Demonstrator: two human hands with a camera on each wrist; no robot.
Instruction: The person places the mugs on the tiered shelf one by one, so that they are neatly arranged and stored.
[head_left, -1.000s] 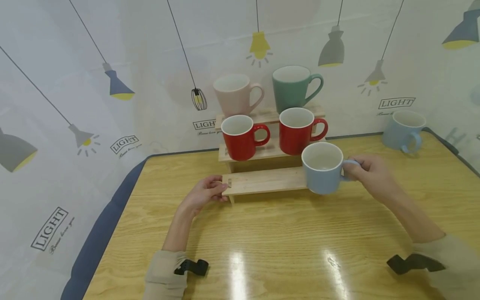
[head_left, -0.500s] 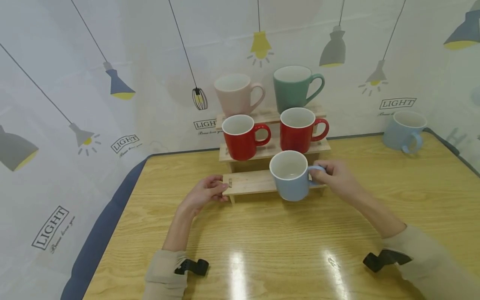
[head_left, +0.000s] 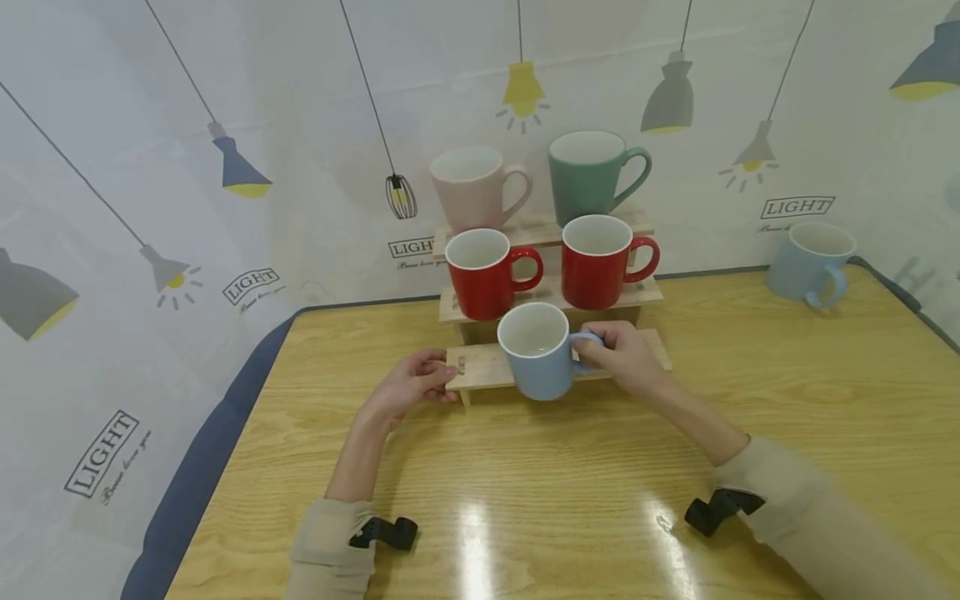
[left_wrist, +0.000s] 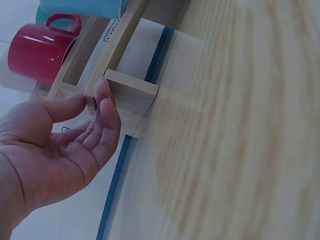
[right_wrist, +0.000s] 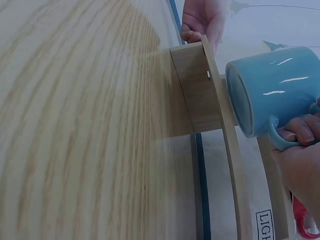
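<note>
Here the right hand [head_left: 622, 360] grips the light blue mug [head_left: 536, 350] by its handle, over the wooden stepped rack's [head_left: 480, 367] lowest step, whose left end the left hand [head_left: 408, 387] pinches on the surface [head_left: 570, 483].

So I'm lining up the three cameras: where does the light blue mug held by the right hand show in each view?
Head: light blue mug at centre, over the wooden rack's lowest step.
Left wrist: not in view.
Right wrist: at the right edge, handle gripped by the right hand.
Shared landmark: the lowest step's left end, held by the left hand.
</note>
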